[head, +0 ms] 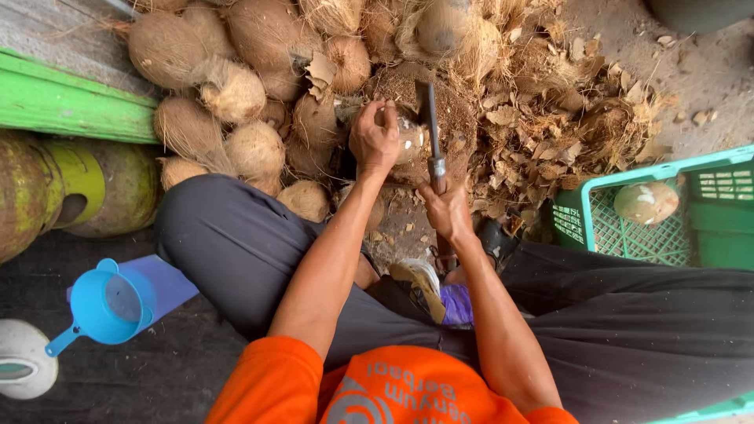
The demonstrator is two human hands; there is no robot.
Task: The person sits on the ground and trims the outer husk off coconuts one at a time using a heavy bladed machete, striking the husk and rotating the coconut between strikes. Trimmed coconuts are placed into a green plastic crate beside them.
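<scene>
My left hand (375,140) grips a coconut (407,135) at upper centre, steadied on a mound of husk (550,110). My right hand (446,210) clasps a cleaver (430,118) whose blade lies against it. Whole coconuts (228,86) pile upper left; a green crate (667,212) sits right.

Orange short-sleeved shirt (393,392) with grey print, dark grey trousers (236,243)

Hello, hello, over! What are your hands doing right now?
Left hand gripping a coconut. Right hand holding a cleaver, blade at the coconut. Husk scraps piled beside.
</scene>
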